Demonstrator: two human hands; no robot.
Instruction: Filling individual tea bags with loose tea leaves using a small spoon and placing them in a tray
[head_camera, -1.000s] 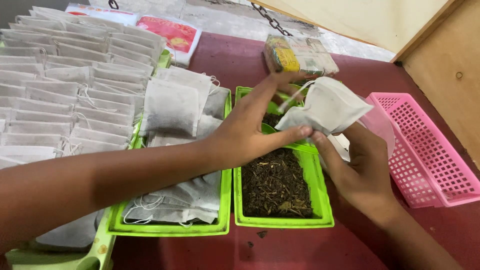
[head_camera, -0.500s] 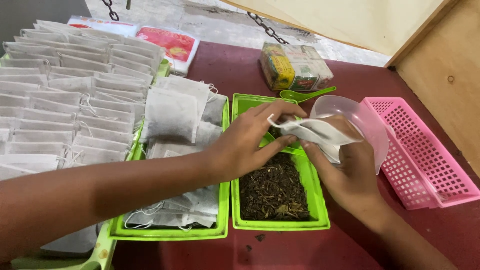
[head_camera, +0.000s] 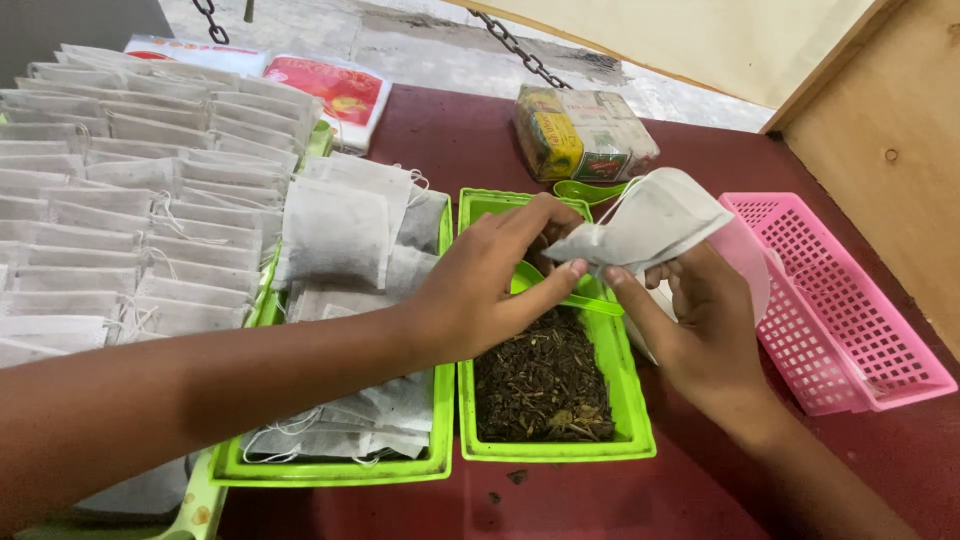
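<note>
My left hand (head_camera: 490, 290) and my right hand (head_camera: 700, 330) both grip a white drawstring tea bag (head_camera: 645, 225) above a green tray (head_camera: 630, 420) that holds loose dark dried tea leaves (head_camera: 540, 385). The left thumb and fingers pinch the bag's near corner. My right hand holds its lower edge from beneath. A green plastic spoon (head_camera: 570, 295) lies across the tray just under my left fingers. To the left, a second green tray (head_camera: 330, 470) carries several empty white bags (head_camera: 335, 230).
A pink plastic basket (head_camera: 850, 310) stands at the right. Rows of flat white bags (head_camera: 130, 190) cover the left. A wrapped tea packet (head_camera: 585, 130) and another green spoon (head_camera: 590, 188) lie at the back. A wooden panel (head_camera: 890, 130) rises at the far right.
The bag has been raised and turned, and its flat side now faces up. My left fingers have shifted from inside the tray to the bag's corner.
</note>
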